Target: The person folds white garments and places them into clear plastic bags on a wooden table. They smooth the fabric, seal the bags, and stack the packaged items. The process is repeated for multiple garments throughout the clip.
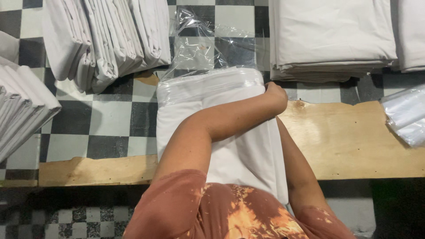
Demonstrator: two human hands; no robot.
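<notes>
On wooden board (pixel 354 141), over checkered floor (pixel 110 119): folded white cloth (pixel 248 155), soft and flat, far end sheathed in clear crinkled plastic bag (pixel 208 48). Left hand (pixel 276 95) clamped on cloth's far right corner, forearm slanting across it; right hand hidden beside the cloth, grip impossible to tell. Crowding the far side: fanned white bundles (pixel 106 40) left, squared stack (pixel 332 40) right, more bags (pixel 405 117) at right edge. Bare wood open to the right.
</notes>
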